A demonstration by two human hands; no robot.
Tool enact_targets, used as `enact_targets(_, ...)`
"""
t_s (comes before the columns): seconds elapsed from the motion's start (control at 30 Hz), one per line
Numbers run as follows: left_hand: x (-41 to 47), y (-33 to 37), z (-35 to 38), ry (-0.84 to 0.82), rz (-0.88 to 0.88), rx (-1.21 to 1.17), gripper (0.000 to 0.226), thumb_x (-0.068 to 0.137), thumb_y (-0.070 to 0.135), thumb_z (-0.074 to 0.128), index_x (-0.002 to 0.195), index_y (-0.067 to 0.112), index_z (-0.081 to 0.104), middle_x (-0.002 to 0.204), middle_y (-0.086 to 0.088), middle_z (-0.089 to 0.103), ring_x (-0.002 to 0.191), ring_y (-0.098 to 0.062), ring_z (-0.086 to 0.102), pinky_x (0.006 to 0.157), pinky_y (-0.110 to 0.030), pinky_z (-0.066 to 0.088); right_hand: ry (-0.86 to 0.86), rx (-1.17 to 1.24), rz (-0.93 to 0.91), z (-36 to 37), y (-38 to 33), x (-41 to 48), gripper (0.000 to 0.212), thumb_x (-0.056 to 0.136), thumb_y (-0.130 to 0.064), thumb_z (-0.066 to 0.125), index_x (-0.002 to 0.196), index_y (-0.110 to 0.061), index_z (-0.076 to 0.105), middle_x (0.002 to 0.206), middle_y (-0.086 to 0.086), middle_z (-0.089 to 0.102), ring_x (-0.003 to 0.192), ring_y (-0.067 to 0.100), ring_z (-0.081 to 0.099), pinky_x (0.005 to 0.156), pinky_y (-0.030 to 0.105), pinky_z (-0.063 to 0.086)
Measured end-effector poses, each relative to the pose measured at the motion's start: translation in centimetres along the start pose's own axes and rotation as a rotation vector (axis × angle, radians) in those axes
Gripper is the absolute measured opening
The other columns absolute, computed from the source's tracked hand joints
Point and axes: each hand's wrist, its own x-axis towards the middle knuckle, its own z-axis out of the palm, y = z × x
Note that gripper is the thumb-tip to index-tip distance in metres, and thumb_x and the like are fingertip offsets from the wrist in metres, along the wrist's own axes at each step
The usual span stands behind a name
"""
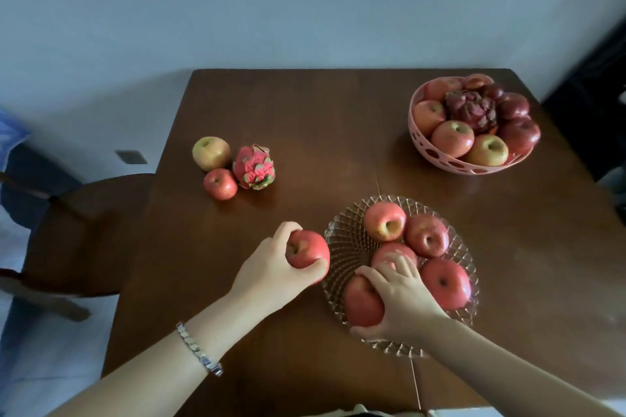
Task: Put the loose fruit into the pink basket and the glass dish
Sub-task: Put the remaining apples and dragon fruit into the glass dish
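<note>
My left hand (271, 276) grips a red apple (310, 249) just left of the glass dish (349, 247), close to its rim. Inside the dish, at its near left side, my right hand (399, 301) holds another red apple (362, 303). Several more red apples lie in the dish. The pink basket (426, 149) at the far right is heaped with apples and a dark dragon fruit. Loose on the table at the far left lie a yellow-green apple (211, 153), a small red apple (220, 184) and a pink dragon fruit (254, 167).
The brown wooden table (305, 132) reaches to the wall at the back. A wooden chair (84, 234) stands by its left edge. A dark object (596, 85) stands beyond the table's right corner.
</note>
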Motion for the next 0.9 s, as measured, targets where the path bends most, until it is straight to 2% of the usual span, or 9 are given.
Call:
enact_targets(0.07, -0.6, 0.3, 0.5, 0.006, -0.009, 0.006, 0.052, 0.075, 0.05, 0.062, 0.12, 0.037, 0.039, 0.115, 0.003, 0.052, 0.1, -0.02, 0.057, 0.08, -0.03, 0.048, 0.018, -0.055, -0.028, 0.0, 0.0, 0.5, 0.089, 0.042, -0.08, 0.046, 0.106, -0.021, 0.063, 0.094, -0.006, 0.067, 0.103, 0.027, 0.06, 0.095, 0.047, 0.046)
enact_targets(0.17, -1.2, 0.7, 1.3, 0.005, -0.028, 0.009, 0.052, 0.077, 0.048, 0.063, 0.121, 0.036, 0.039, 0.116, 0.003, 0.052, 0.101, -0.019, 0.056, 0.078, -0.027, 0.046, 0.022, -0.147, -0.052, -0.2, -0.3, 0.9, 0.09, 0.046, -0.08, 0.046, 0.104, -0.014, 0.067, 0.104, -0.002, 0.067, 0.113, 0.028, 0.058, 0.103, 0.043, 0.037)
enact_targets(0.27, -1.5, 1.1, 1.7, 0.017, -0.055, 0.007, 0.053, 0.078, 0.047, 0.063, 0.123, 0.034, 0.04, 0.118, 0.002, 0.052, 0.1, -0.018, 0.054, 0.079, -0.028, 0.046, -0.048, -0.055, -0.063, -0.1, -0.4, 0.9, 0.096, 0.064, -0.069, 0.058, 0.136, -0.008, 0.038, 0.132, 0.008, 0.049, 0.138, 0.03, 0.025, 0.117, 0.042, 0.006)
enact_targets(0.33, -1.7, 1.1, 2.0, 0.03, -0.084, 0.0, 0.054, 0.078, 0.047, 0.063, 0.124, 0.034, 0.04, 0.119, 0.002, 0.052, 0.1, -0.016, 0.053, 0.078, -0.027, 0.044, -0.08, -0.003, -0.056, -0.1, -0.2, 0.7, 0.099, 0.069, -0.07, 0.056, 0.144, -0.015, 0.022, 0.14, 0.008, 0.038, 0.142, 0.029, 0.01, 0.117, 0.042, -0.003)
enact_targets(0.53, -2.4, 0.6, 2.1, 0.05, -0.139, -0.027, 0.055, 0.077, 0.046, 0.065, 0.124, 0.033, 0.041, 0.118, 0.003, 0.051, 0.103, -0.018, 0.052, 0.082, -0.028, 0.044, -0.134, 0.083, -0.152, -0.9, 0.6, 1.2, 0.089, 0.068, -0.062, 0.065, 0.141, -0.023, 0.031, 0.139, 0.003, 0.04, 0.136, 0.025, 0.018, 0.118, 0.044, 0.003)
enact_targets(0.63, -2.5, 0.4, 2.0, 0.065, -0.157, -0.033, 0.057, 0.078, 0.045, 0.066, 0.127, 0.032, 0.04, 0.115, 0.005, 0.048, 0.103, -0.017, 0.05, 0.081, -0.028, 0.043, -0.214, 0.142, -0.324, -1.5, 0.9, 1.3, 0.085, 0.071, -0.034, 0.073, 0.143, -0.029, 0.027, 0.146, -0.004, 0.033, 0.136, 0.02, 0.022, 0.114, 0.042, 0.018)
enact_targets(0.73, -2.6, 0.2, 1.7, 0.097, -0.165, -0.041, 0.058, 0.08, 0.044, 0.065, 0.129, 0.031, 0.037, 0.116, 0.007, 0.045, 0.102, -0.014, 0.047, 0.081, -0.028, 0.042, -0.293, 0.206, -0.392, -2.2, 0.9, 1.3, 0.084, 0.071, 0.003, 0.058, 0.143, -0.028, 0.027, 0.151, -0.006, 0.026, 0.143, 0.017, 0.011, 0.117, 0.038, 0.018)
enact_targets(0.83, -2.6, 0.0, 1.7, 0.106, -0.173, -0.057, 0.059, 0.08, 0.043, 0.066, 0.13, 0.031, 0.037, 0.116, 0.006, 0.044, 0.101, -0.014, 0.046, 0.081, -0.028, 0.042, -0.287, 0.269, -0.297, -2.2, 0.8, 1.3, 0.081, 0.077, -0.014, 0.064, 0.145, -0.019, 0.021, 0.154, -0.004, 0.015, 0.142, 0.016, 0.019, 0.112, 0.023, 0.02)
enact_targets(0.9, -2.6, -0.1, 1.8, 0.096, -0.174, -0.061, 0.059, 0.08, 0.043, 0.066, 0.13, 0.031, 0.037, 0.115, 0.007, 0.043, 0.102, -0.015, 0.046, 0.081, -0.028, 0.044, -0.26, 0.27, -0.167, -1.9, 0.6, 1.5, 0.091, 0.078, -0.037, 0.068, 0.148, -0.016, 0.012, 0.154, 0.001, 0.009, 0.138, 0.02, 0.028, 0.107, 0.025, 0.029)
